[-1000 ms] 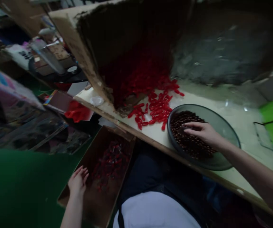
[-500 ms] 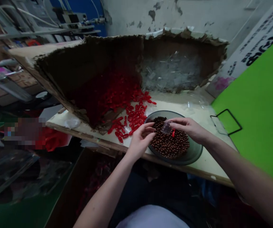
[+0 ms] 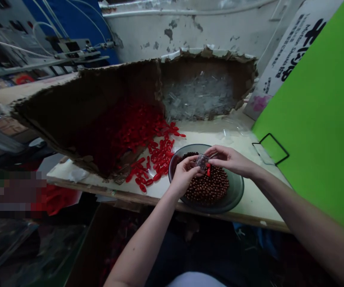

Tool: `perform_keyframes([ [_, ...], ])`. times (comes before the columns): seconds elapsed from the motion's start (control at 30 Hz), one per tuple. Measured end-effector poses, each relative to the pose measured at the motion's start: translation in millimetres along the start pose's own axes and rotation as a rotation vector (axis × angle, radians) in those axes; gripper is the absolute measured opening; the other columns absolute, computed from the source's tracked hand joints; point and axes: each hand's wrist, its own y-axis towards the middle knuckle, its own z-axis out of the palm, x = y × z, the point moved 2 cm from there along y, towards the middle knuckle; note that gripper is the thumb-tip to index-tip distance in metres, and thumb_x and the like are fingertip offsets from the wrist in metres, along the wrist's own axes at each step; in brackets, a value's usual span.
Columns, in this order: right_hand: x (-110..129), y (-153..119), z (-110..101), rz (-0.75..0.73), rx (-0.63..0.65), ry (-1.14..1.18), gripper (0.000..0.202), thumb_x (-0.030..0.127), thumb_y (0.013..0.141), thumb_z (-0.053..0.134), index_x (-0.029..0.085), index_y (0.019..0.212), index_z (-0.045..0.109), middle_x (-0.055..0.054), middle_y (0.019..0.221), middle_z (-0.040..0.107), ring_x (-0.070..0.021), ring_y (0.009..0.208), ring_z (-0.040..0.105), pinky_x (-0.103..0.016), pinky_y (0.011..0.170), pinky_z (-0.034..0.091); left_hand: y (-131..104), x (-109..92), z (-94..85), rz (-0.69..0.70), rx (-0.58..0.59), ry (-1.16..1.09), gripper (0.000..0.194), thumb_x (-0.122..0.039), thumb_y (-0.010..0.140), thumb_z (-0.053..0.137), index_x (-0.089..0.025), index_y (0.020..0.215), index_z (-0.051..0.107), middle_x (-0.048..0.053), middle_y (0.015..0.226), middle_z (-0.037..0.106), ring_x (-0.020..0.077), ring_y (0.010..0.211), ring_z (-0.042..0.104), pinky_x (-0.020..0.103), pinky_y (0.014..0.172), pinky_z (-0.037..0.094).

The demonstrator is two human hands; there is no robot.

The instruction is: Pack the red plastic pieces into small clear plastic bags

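Over a grey-green bowl (image 3: 237, 190) of dark brown beads (image 3: 209, 188), both hands meet at a small clear plastic container (image 3: 202, 161) with dark contents. My left hand (image 3: 184, 175) pinches its left side between thumb and fingers. My right hand (image 3: 227, 160) has its fingers closed at the right side, with a red plastic piece (image 3: 208, 170) hanging just under the fingertips. Exactly how the red piece is held is hidden. Loose red pieces (image 3: 161, 157) lie left of the bowl on the pale tabletop.
A torn cardboard box (image 3: 97, 87) stands behind, its left part holding red pieces, its right part clear plastic containers (image 3: 198, 95). At the right rises a bright green panel (image 3: 315, 131) with a black wire handle (image 3: 279, 149). The wooden table edge (image 3: 250, 218) runs before me.
My left hand has come in to the clear container and closed on it. My right hand still holds it above the beads. The camera view has shifted.
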Motion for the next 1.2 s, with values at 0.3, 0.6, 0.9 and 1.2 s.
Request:
perform_keyframes([
  [0.3, -5.6, 13.1, -15.9, 0.064, 0.231, -0.224, 0.022, 0.035, 0.077, 0.065, 0.017, 0.088, 0.058, 0.001, 0.073, 0.063, -0.0116, 0.064, 0.055, -0.024, 0.059, 0.042, 6.1, 5.2, 0.1, -0.108, 0.046, -0.049, 0.045, -0.016, 0.064, 0.072, -0.017, 0.109, 0.066, 0.007, 0.097, 0.069, 0.0141, 0.078, 0.065, 0.027, 0.074, 0.051],
  [0.6, -20.5, 6.5, -31.0, 0.163, 0.125, 0.003, 0.030, 0.044, 0.077, 0.065, 0.017, 0.088, 0.059, -0.001, 0.072, 0.065, -0.0130, 0.065, 0.059, -0.027, 0.063, 0.046, 3.2, 1.1, -2.2, -0.115, -0.006, -0.109, 0.043, -0.016, 0.066, 0.072, -0.018, 0.109, 0.066, 0.006, 0.098, 0.068, 0.0125, 0.073, 0.066, 0.026, 0.073, 0.050],
  [0.9, -39.9, -7.3, 8.4, 0.111, 0.389, -0.243, 0.020, 0.034, 0.079, 0.060, 0.020, 0.090, 0.069, -0.003, 0.085, 0.070, -0.0190, 0.079, 0.063, -0.030, 0.073, 0.046, 4.9, 4.4, -5.1, -0.071, -0.026, -0.134, 0.045, -0.016, 0.067, 0.073, -0.020, 0.110, 0.064, 0.005, 0.099, 0.068, 0.0128, 0.079, 0.064, 0.026, 0.076, 0.051],
  [1.2, -24.0, -1.4, -9.9, 0.109, -0.064, -0.033, 0.029, 0.043, 0.079, 0.062, 0.019, 0.095, 0.063, -0.003, 0.080, 0.068, -0.0169, 0.072, 0.064, -0.029, 0.067, 0.048, 5.0, 6.0, -6.1, -0.074, -0.049, -0.127, 0.046, -0.015, 0.064, 0.074, -0.019, 0.109, 0.064, 0.004, 0.094, 0.068, 0.0135, 0.073, 0.066, 0.028, 0.074, 0.051],
])
